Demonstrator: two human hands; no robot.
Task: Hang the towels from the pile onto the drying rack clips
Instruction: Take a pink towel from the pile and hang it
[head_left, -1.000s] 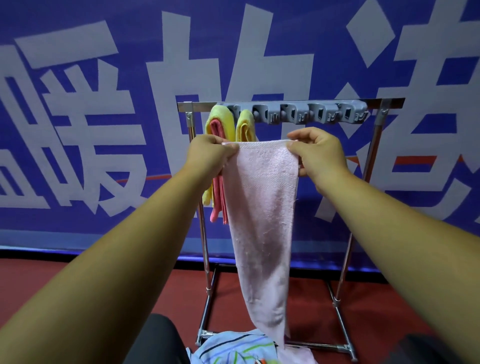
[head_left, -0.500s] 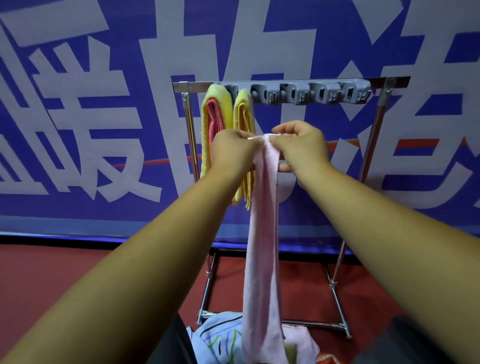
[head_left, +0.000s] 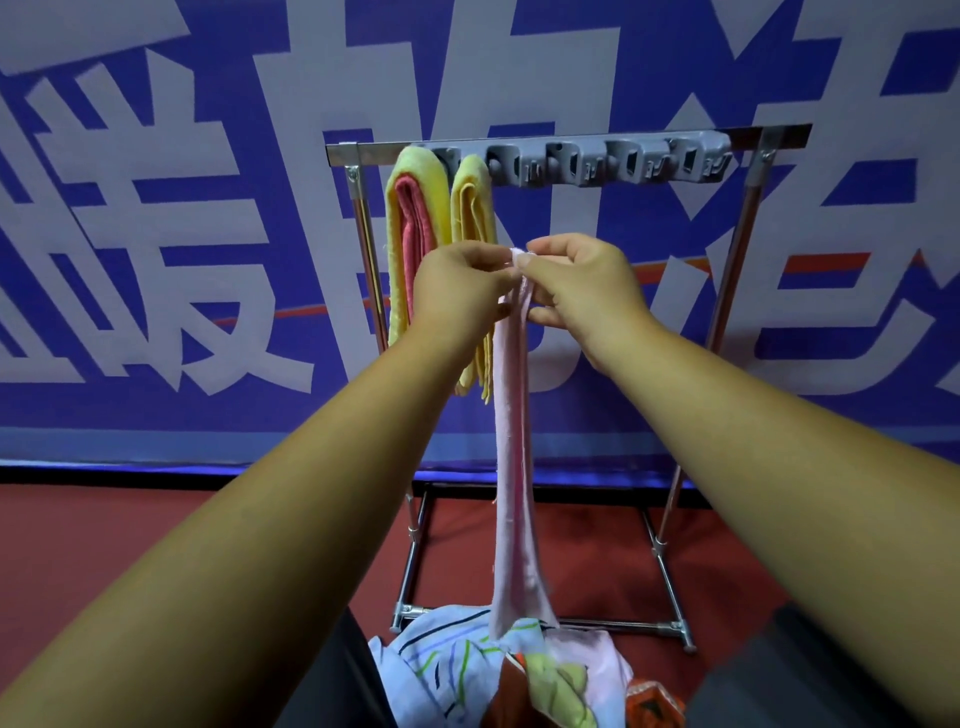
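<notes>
Here the step in hand is the gathering of a towel's top edge before it goes into a clip. The left hand (head_left: 462, 286) and the right hand (head_left: 582, 291) meet in front of the chrome tube drying rack (head_left: 750, 218), and each pinches the top of the long pale pink terry towel (head_left: 511, 441) between thumb and fingers. The towel is folded narrow and hangs straight down, its lower end reaching the mixed pile of coloured towels (head_left: 457, 670) on the red floor.

On the rack's top bar sits a row of grey plastic clips (head_left: 597, 163). A yellow towel folded round a pink one (head_left: 415, 223) and a plain yellow towel (head_left: 472, 208) hang at the left end; the clips to their right look free.

The next move probably calls for lifting the bunched end and pressing it into the nearest free clip, keeping the fold tight.

The blue banner (head_left: 156, 405) behind bears large white Chinese characters, too cropped to read with confidence.
</notes>
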